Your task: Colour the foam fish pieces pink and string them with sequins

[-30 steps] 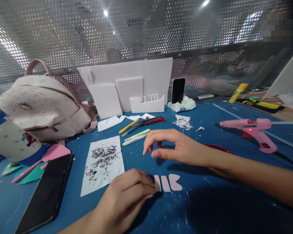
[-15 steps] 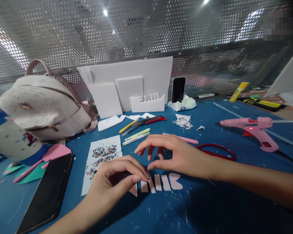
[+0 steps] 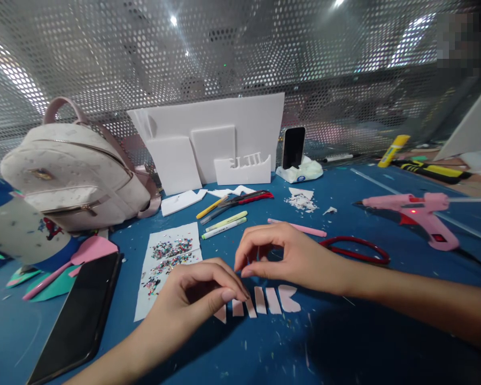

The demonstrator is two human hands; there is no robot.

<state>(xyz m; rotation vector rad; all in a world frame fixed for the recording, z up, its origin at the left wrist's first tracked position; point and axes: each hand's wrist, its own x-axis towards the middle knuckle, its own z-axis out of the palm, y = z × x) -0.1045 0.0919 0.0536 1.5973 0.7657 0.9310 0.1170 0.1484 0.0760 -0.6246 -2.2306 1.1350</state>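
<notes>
Pale pink cut-out letter pieces (image 3: 289,298) lie in a row on the blue tabletop. Over the left end of that row is my left hand (image 3: 202,289), its thumb against the bent fingers, fingertips at the pieces; whatever lies between them is hidden. My right hand (image 3: 282,256) hovers just behind the row, fingers curled and thumb tip close to the index fingertip in a pinch. I cannot make out anything in it. Beside my left hand lies a white sheet (image 3: 143,299) scattered with multicoloured sequins (image 3: 170,248).
A pink glue gun (image 3: 420,208) with a lit red light lies at right, near a dark red loop (image 3: 380,256). Markers (image 3: 224,227) and a red cutter (image 3: 256,198) lie behind my hands. A black phone (image 3: 78,315) and white backpack (image 3: 76,176) are at left; white boards (image 3: 176,166) stand behind.
My right hand's fingers have drawn in from spread to a pinch, its fingertips shifting slightly right. My left hand has edged slightly right over the pink pieces.
</notes>
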